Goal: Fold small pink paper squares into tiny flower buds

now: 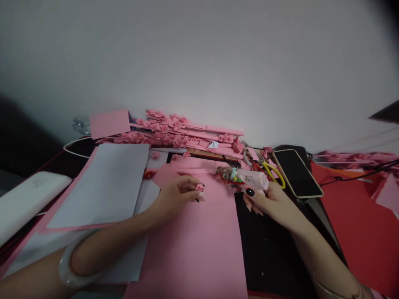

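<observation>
Between the thumb and fingers of my left hand (182, 193) is a small pink paper rose (200, 188), held above a large pink paper sheet (196, 241). My right hand (268, 199) is closed around a pale, see-through tube-like object (254, 179). Its left end is crusted with green, yellow, red and brown bits; its exact kind is unclear. That end points toward the rose, with a gap between them. A rolled pink paper stick (196, 170) lies across the sheet behind my hands. Loose paper roses (186, 154) sit just beyond it.
Pink paper flower stems (168, 128) are piled along the wall. White sheets (102, 182) and a white box-like device (31, 199) are at left. Yellow-handled scissors (282, 176), a phone (298, 172) and red paper (358, 224) are at right. A black mat (268, 257) lies below.
</observation>
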